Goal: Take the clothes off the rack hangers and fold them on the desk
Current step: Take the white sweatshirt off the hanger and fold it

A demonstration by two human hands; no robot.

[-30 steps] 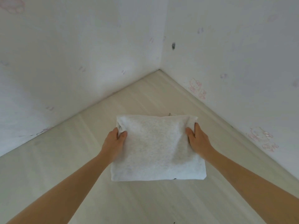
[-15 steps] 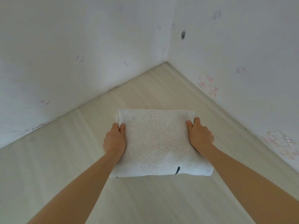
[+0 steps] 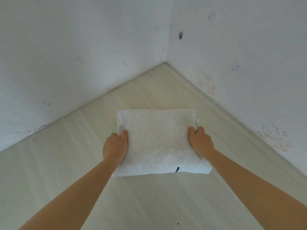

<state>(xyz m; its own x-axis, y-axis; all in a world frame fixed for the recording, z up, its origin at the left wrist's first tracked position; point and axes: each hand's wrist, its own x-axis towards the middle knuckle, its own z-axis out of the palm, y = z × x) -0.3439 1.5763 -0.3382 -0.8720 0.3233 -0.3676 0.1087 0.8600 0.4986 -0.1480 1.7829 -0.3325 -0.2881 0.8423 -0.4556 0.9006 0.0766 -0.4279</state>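
Your left hand [image 3: 115,146] and right hand [image 3: 200,141] grip the folded garment [image 3: 157,140] at its sides on the desk [image 3: 66,163]; judged next: release it squarely.

Folded garment [image 3: 157,141] on desk [image 3: 83,163]; hands [image 3: 115,146] at its sides.

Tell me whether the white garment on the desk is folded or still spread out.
Folded. The white garment forms a compact, thick rectangle on the desk, gripped at its sides by the left hand and right hand.
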